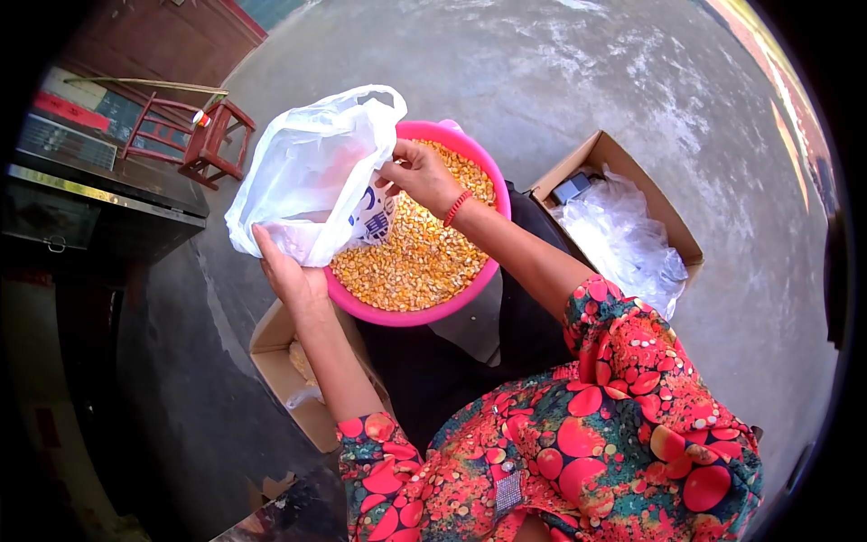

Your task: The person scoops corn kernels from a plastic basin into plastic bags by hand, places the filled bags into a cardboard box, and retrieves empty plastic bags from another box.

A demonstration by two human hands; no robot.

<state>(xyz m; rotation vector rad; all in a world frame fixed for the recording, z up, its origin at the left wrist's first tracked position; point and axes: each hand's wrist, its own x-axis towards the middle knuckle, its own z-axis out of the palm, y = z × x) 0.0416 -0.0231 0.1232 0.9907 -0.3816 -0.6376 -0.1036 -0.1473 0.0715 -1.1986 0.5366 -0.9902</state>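
A white plastic bag (298, 172) with dark printing hangs between my two hands, its mouth spread open toward me. My left hand (293, 275) grips the lower left rim, the fingers partly hidden behind the plastic. At the opposite side my right hand (420, 178), with a red bracelet at the wrist, pinches the bag's edge. Under and beside the bag sits a pink basin (499, 185) filled with yellow corn kernels (420, 262). The bag covers the left part of the basin. What lies at the bottom of the bag is unclear.
To the right, a cardboard box (673, 230) holds clear plastic bags (623, 230) and a small dark device (571, 188). Another cardboard box (316, 420) stands at lower left. A red wooden chair (209, 140) and a dark cabinet (99, 217) are farther left on the concrete floor.
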